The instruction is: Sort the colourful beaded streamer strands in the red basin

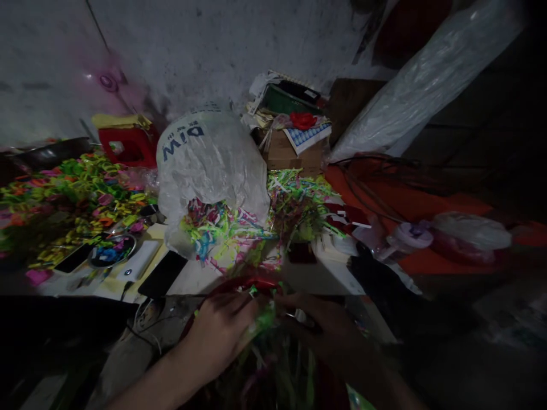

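My left hand (226, 324) is closed, its fingers pinching a blurred bright green plastic piece (265, 320). Facing it, my right hand (320, 322) lies in shadow with its fingers curled. A small pale, shiny thing (299, 314) shows at those fingers, too dark and blurred to name. Both hands are over a red basin (256, 283) at the table's front edge. Inside it, dim strips of coloured plastic show below my wrists. On the table just beyond, a heap of thin green, pink and blue plastic pieces (239, 239) spills from a white sack (213, 159).
Small yellow, green and pink plastic parts (77, 199) pile up at the left. Near the front edge lie a black phone (163, 273), a white power bank (141, 260) and a round metal dish (128, 242). A cardboard box (294, 154) stands behind; a lidded cup (408, 234) is at right.
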`<state>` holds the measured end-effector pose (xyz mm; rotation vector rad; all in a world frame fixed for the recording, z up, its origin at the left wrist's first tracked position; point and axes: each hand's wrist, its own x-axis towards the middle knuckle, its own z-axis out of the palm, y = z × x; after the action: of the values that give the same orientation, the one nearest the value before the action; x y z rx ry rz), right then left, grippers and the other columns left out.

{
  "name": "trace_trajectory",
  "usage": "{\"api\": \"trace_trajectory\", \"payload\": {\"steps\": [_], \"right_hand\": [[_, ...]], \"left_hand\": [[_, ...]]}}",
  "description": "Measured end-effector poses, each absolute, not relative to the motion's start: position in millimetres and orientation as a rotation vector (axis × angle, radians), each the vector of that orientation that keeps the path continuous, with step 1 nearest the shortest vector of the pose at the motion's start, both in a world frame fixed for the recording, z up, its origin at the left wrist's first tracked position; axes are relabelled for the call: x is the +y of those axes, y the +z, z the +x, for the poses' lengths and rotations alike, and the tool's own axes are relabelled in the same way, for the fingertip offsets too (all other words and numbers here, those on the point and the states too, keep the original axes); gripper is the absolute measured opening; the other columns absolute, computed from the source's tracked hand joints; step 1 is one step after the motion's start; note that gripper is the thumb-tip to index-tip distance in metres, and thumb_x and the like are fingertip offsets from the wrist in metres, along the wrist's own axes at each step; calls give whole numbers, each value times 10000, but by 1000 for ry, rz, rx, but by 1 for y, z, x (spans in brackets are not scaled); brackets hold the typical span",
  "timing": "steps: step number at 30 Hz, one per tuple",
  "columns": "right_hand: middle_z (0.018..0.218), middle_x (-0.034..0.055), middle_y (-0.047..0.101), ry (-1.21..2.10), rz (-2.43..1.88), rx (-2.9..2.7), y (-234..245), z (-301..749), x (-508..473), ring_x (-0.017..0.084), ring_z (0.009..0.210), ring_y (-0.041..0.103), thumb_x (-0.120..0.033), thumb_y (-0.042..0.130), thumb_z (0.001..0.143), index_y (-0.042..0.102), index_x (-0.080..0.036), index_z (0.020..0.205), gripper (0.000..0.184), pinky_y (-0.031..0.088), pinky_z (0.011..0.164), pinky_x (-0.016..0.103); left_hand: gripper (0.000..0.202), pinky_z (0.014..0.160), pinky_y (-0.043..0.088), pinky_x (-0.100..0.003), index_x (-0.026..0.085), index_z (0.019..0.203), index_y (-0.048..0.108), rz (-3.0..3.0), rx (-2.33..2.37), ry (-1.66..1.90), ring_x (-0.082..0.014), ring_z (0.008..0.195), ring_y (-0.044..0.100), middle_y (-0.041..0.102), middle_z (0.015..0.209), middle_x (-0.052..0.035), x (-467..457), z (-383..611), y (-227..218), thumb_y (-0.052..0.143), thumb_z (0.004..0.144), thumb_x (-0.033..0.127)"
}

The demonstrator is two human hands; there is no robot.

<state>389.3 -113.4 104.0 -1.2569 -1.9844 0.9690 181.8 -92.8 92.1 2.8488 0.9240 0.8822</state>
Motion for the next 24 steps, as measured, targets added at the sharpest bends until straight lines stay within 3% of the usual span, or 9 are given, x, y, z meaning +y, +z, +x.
{"api": "trace_trajectory", "payload": {"steps": [3, 8, 15, 19, 24], "right_hand": [[1021, -20, 667, 976, -1211, -2032, 106, 392, -121, 126, 895, 631, -220, 534, 846, 582, -291, 1141, 307, 472, 736, 175], [996, -39, 676, 1011, -1258, -1987, 110, 394, -126, 132, 903, 639, -285, 562, 840, 585, -343, 1123, 290, 483, 716, 174], [995, 27, 683, 779, -1226, -2111, 102, 387, -128, 146, 829, 660, -152, 501, 818, 568, -233, 1148, 346, 490, 729, 204], [943, 43, 688, 876, -1291, -2190, 97, 385, -129, 172, 814, 655, -175, 480, 809, 598, -231, 1076, 298, 489, 678, 221], [809, 10, 677, 1080, -1326, -2216, 96, 384, -128, 143, 732, 628, -190, 454, 826, 612, -211, 890, 171, 450, 630, 186]], "left_hand": [[269, 587, 515, -305, 134, 1041, 495, 3055, 863, 922, -186, 673, 623, 633, 770, -56, -94, 178, 102, 241, 954, 157], [299, 555, 483, -289, 120, 1094, 492, 3151, 834, 945, -172, 636, 602, 619, 733, -43, -96, 176, 111, 232, 948, 108], [304, 560, 460, -294, 106, 1122, 494, 3222, 868, 803, -170, 635, 589, 603, 724, -32, -99, 176, 107, 282, 909, 63], [287, 569, 462, -285, 115, 1050, 514, 3213, 852, 817, -160, 608, 591, 617, 720, -27, -102, 173, 107, 304, 873, 34], [462, 504, 458, -274, 135, 1172, 453, 3170, 776, 681, -165, 573, 609, 646, 749, -5, -105, 173, 104, 379, 747, -32]]}}
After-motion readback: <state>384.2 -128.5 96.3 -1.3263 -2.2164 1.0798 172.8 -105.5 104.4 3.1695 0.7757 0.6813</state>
